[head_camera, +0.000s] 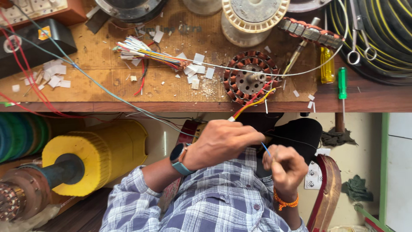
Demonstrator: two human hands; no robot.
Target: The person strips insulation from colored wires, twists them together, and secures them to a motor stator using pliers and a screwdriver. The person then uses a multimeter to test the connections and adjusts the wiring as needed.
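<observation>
Wooden and scuffed, the workbench (86,64) fills the upper half of the view, with the person's checked shirt (214,202) closest below.

Just under the bench edge, the left hand (221,141), a watch on its wrist, is curled shut around coloured wires; what its fingertips grip is hidden. Beside it, the right hand (286,165) pinches a thin blue wire (266,149) between thumb and forefinger.

Red and yellow wires (253,101) rise from the left hand to the copper-wound motor coil (251,77) lying flat on the bench.

Farther back lie paper scraps (197,71), a bundle of coloured wires (146,51), two screwdrivers (334,73), and scissors (360,38) cut off at the top. A yellow spool (94,157) sits under the bench at left, partly out of frame.
</observation>
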